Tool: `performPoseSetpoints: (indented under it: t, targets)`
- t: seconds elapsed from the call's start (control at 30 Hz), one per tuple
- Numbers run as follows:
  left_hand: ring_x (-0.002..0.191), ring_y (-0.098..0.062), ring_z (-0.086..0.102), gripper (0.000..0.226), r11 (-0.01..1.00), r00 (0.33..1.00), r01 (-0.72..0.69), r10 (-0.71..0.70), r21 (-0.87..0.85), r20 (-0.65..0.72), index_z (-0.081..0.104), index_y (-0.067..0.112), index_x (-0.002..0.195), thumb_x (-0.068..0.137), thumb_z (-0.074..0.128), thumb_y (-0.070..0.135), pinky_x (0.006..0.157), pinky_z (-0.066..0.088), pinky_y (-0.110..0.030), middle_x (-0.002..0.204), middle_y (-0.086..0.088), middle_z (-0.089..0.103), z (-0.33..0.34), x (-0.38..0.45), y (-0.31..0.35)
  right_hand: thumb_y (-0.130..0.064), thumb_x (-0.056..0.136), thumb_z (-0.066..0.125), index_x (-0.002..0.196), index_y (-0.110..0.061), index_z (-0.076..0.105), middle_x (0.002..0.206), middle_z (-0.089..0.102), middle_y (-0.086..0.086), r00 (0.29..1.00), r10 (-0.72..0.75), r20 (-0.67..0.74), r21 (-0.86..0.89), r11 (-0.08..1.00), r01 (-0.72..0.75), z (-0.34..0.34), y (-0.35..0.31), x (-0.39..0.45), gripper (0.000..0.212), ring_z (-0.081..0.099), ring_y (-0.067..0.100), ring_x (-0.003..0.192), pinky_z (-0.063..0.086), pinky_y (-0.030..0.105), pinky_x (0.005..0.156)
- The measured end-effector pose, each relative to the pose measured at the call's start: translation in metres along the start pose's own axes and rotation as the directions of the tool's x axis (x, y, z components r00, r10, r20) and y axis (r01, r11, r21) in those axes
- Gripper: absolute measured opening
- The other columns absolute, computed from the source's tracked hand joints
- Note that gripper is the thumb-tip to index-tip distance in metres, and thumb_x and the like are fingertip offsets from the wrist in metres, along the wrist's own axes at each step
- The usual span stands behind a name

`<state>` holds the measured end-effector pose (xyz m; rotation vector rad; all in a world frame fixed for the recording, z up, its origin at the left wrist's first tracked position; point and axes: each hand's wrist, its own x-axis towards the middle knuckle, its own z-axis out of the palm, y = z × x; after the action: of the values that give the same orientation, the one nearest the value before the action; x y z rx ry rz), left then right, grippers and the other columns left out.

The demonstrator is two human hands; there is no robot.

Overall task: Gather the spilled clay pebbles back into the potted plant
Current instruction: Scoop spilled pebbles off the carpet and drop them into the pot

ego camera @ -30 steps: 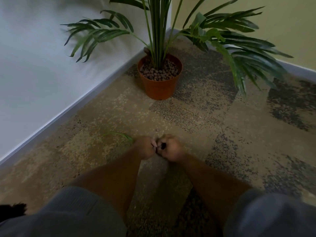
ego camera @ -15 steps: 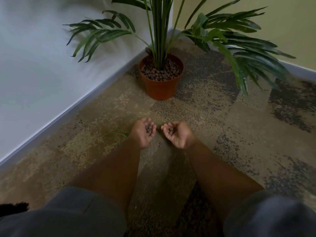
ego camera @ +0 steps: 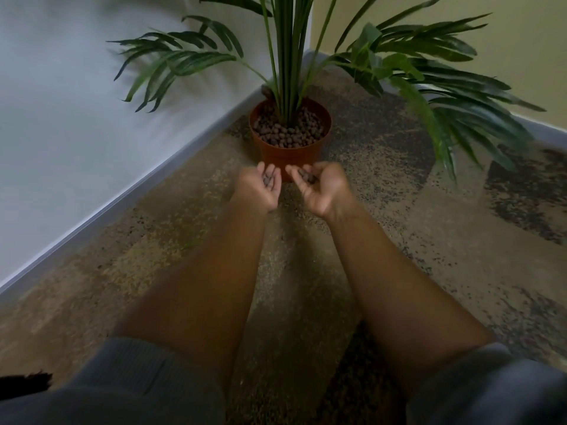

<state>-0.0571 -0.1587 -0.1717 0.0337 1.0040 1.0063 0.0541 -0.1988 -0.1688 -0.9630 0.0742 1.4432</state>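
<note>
Item: clay pebbles, a small lot, dark brown, rounded, carried loose. Location: divided between two palms held up side by side just in front of the orange pot, which stands on the carpeted floor in the corner where the white wall meets the yellow wall; the pot's top is already covered with the same pebbles around the palm plant. Left hand: palm up, fingers loosely cupped into a shallow bowl with a few pebbles lying in it, not clenched. Right hand: likewise palm up and cupped, pebbles resting near the base of the fingers. The two hands are near each other but apart. Handling, by estimate: light, hard, dry and apt to roll; no single pebble wants pinching, and they look best carried as here, in a cupped palm kept level. Tipping should happen above the pot's rim and clear of the stems, since a pebble striking the mound may bounce out. Hazard: gaps between fingers. Grey sleeves are pushed up, clear of the load.
</note>
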Motion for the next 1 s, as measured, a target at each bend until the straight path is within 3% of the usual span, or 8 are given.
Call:
performPoseSetpoints:
  t: [0.2,0.27,0.33,0.4,0.5,0.67,0.83,1.0]
  targets:
    - [0.101,-0.021,0.062,0.042,0.998,0.991,-0.063,0.063,-0.004,0.119,0.052,0.002,0.13,0.103,0.029,0.025,0.093,0.053,-0.029,0.103,-0.014,0.062,0.038,0.003,0.024,-0.008,0.098,0.028,0.118,0.005,0.052,0.132,0.049,0.026,0.992,-0.11,0.062,-0.007,0.994,0.111,0.043,-0.03,0.0,0.034,0.046,0.035,0.13,0.045,0.045,0.106]
    - [0.094,-0.021,0.061,0.04,0.998,0.987,-0.068,0.066,0.011,0.148,0.053,-0.001,0.124,0.103,0.029,0.023,0.097,0.051,-0.032,0.094,-0.015,0.059,0.049,0.009,0.03,-0.008,0.098,0.026,0.124,0.007,0.05,0.12,0.052,0.023,0.991,-0.127,0.047,0.02,0.992,0.127,0.054,-0.04,0.006,0.038,0.047,0.033,0.123,0.039,0.047,0.111]
    - [0.08,-0.019,0.057,0.032,0.997,0.983,-0.073,0.071,0.006,0.169,0.054,0.001,0.106,0.103,0.028,0.021,0.101,0.047,-0.034,0.085,-0.011,0.053,0.06,0.015,0.035,-0.01,0.101,0.023,0.133,0.007,0.043,0.132,0.048,0.023,0.99,-0.136,0.03,0.045,0.99,0.135,0.062,-0.049,0.013,0.042,0.041,0.034,0.131,0.031,0.049,0.115]
    - [0.09,-0.017,0.06,0.033,0.998,0.972,-0.055,0.053,0.006,0.23,0.056,0.005,0.1,0.104,0.026,0.02,0.106,0.04,-0.033,0.098,-0.009,0.059,0.07,0.018,0.04,-0.012,0.103,0.022,0.144,0.006,0.032,0.15,0.034,0.022,0.991,-0.129,0.04,0.078,0.989,0.126,0.065,-0.057,0.022,0.046,0.03,0.034,0.142,0.023,0.049,0.119]
    - [0.132,-0.029,0.045,0.045,0.999,0.938,-0.026,0.008,0.047,0.346,0.043,-0.004,0.138,0.104,0.022,0.018,0.116,0.029,-0.042,0.14,-0.021,0.048,0.077,0.022,0.045,-0.012,0.103,0.023,0.149,0.005,0.023,0.154,0.029,0.023,0.988,-0.092,0.123,0.138,0.988,0.075,0.065,-0.065,0.032,0.049,0.028,0.035,0.143,0.02,0.047,0.12]
    - [0.144,-0.034,0.023,0.052,1.0,0.936,-0.011,0.003,0.021,0.353,0.013,-0.004,0.15,0.103,0.025,0.016,0.118,0.022,-0.045,0.155,-0.024,0.022,0.075,0.025,0.046,-0.005,0.101,0.026,0.15,0.001,0.02,0.157,0.024,0.022,0.981,-0.137,0.135,0.092,0.988,0.126,0.055,-0.065,0.038,0.05,0.025,0.035,0.145,0.02,0.047,0.12]
    - [0.134,-0.026,0.045,0.046,0.996,0.957,-0.087,0.083,0.004,0.277,0.031,-0.001,0.146,0.104,0.026,0.016,0.107,0.042,-0.034,0.147,-0.018,0.042,0.057,0.025,0.041,-0.003,0.1,0.026,0.144,0.01,0.027,0.149,0.035,0.029,0.983,-0.115,0.144,0.082,0.991,0.104,0.041,-0.058,0.036,0.046,0.038,0.038,0.138,0.037,0.042,0.113]
    - [0.102,-0.009,0.062,0.04,0.914,0.98,-0.184,0.14,0.363,0.143,0.051,0.018,0.136,0.102,0.031,0.017,0.075,0.051,-0.02,0.126,0.001,0.063,0.018,0.024,0.022,0.004,0.095,0.044,0.114,0.004,0.051,0.112,0.062,0.023,0.985,-0.001,0.172,-0.255,0.966,0.046,0.019,-0.032,0.025,0.021,0.066,0.032,0.104,0.06,0.031,0.082]
